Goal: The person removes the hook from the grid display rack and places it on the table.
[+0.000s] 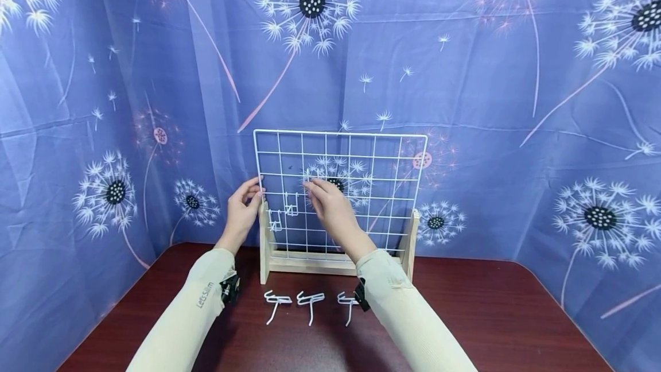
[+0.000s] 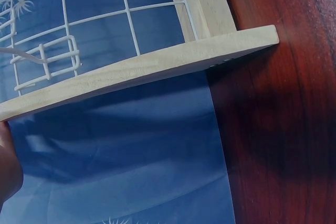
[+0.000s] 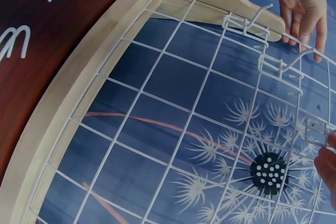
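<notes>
A white wire grid panel (image 1: 338,132) stands upright in a wooden stand (image 1: 310,267). My left hand (image 1: 242,211) holds the panel's left edge, just above the stand's left post; in the right wrist view, the left hand's fingers (image 3: 307,11) reach that edge. My right hand (image 1: 333,208) pinches a white wire hook (image 3: 316,131) against the grid, right of the other hooks and higher up. Two hooks hang on the panel's left side: a lower hook (image 1: 275,223) near the post and an upper hook (image 1: 291,206) beside it. My right fingers mostly hide the held hook in the head view.
Three more white hooks lie in a row on the dark red tabletop before the stand: a left hook (image 1: 279,299), a middle hook (image 1: 311,298) and a right hook (image 1: 347,299) partly behind my right wrist. A blue dandelion-print curtain (image 1: 465,96) hangs behind and beside the table (image 1: 475,303).
</notes>
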`<action>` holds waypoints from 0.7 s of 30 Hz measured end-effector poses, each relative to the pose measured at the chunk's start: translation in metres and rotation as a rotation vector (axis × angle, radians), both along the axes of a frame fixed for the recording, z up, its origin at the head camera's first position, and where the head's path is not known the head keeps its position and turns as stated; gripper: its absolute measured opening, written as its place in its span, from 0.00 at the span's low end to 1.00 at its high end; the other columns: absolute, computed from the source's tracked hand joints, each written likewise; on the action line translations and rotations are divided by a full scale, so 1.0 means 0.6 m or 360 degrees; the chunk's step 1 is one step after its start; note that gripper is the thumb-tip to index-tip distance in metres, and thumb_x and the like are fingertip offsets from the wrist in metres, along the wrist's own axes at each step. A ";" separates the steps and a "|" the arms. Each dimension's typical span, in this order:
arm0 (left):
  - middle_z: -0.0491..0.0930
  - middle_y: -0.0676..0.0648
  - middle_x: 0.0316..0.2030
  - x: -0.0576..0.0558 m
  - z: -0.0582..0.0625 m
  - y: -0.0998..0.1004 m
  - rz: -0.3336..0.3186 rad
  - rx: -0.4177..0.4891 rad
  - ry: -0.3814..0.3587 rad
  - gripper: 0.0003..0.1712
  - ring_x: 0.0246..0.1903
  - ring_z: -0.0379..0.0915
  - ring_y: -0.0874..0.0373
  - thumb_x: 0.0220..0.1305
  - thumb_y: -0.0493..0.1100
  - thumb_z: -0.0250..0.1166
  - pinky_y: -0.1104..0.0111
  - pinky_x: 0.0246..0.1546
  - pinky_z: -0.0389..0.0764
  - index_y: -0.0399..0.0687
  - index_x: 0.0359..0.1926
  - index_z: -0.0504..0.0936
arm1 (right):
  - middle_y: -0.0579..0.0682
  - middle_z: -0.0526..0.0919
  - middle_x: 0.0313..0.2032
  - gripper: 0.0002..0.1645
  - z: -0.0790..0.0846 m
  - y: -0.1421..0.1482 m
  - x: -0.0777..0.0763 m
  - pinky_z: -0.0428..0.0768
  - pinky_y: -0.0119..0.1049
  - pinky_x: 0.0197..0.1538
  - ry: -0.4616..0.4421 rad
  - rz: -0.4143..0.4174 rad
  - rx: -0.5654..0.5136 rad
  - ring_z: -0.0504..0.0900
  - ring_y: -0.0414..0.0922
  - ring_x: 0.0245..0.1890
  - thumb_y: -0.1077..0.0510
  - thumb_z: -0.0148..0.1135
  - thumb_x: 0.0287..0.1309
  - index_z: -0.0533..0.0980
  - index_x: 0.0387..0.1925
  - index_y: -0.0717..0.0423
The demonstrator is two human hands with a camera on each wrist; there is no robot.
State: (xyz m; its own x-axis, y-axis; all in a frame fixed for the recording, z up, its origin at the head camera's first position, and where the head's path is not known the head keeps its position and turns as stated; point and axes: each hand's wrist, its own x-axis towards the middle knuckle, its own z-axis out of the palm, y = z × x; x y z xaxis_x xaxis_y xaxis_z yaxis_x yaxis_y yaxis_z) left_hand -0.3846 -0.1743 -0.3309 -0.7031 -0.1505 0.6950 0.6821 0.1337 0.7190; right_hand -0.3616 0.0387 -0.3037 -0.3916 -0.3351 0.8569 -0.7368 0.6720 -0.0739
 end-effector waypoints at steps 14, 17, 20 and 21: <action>0.73 0.27 0.35 0.000 -0.003 0.002 0.0003 0.0025 -0.0007 0.19 0.35 0.69 0.37 0.56 0.25 0.54 0.79 0.25 0.71 0.31 0.51 0.73 | 0.55 0.77 0.47 0.16 0.001 0.004 0.010 0.70 0.35 0.54 0.0084 0.0022 0.0033 0.75 0.48 0.49 0.62 0.56 0.55 0.76 0.47 0.53; 0.73 0.28 0.35 0.000 -0.002 0.002 0.0008 0.0020 -0.0002 0.19 0.35 0.69 0.36 0.56 0.25 0.54 0.79 0.26 0.70 0.31 0.51 0.73 | 0.55 0.77 0.47 0.16 0.003 0.005 0.014 0.70 0.36 0.54 0.0112 0.0046 0.0026 0.75 0.49 0.48 0.62 0.56 0.56 0.76 0.47 0.54; 0.73 0.28 0.35 0.001 0.000 0.001 0.0006 0.0014 0.0004 0.19 0.36 0.68 0.35 0.56 0.25 0.54 0.79 0.26 0.70 0.32 0.51 0.72 | 0.56 0.78 0.46 0.15 0.004 0.005 0.017 0.70 0.36 0.54 0.0145 0.0086 0.0017 0.75 0.49 0.48 0.62 0.56 0.56 0.77 0.46 0.55; 0.73 0.28 0.35 0.001 0.000 0.001 0.0004 0.0012 0.0005 0.19 0.36 0.68 0.34 0.56 0.25 0.54 0.79 0.26 0.70 0.31 0.51 0.72 | 0.56 0.78 0.46 0.15 0.004 0.006 0.018 0.70 0.36 0.54 0.0152 0.0097 0.0017 0.75 0.49 0.48 0.62 0.56 0.56 0.77 0.46 0.56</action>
State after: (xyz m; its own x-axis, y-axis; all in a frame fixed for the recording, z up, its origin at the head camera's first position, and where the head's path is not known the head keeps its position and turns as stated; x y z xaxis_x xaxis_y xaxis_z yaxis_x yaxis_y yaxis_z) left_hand -0.3838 -0.1738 -0.3308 -0.7006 -0.1574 0.6960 0.6839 0.1301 0.7178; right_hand -0.3507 0.0422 -0.3011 -0.2871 -0.3653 0.8855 -0.7795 0.6264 0.0056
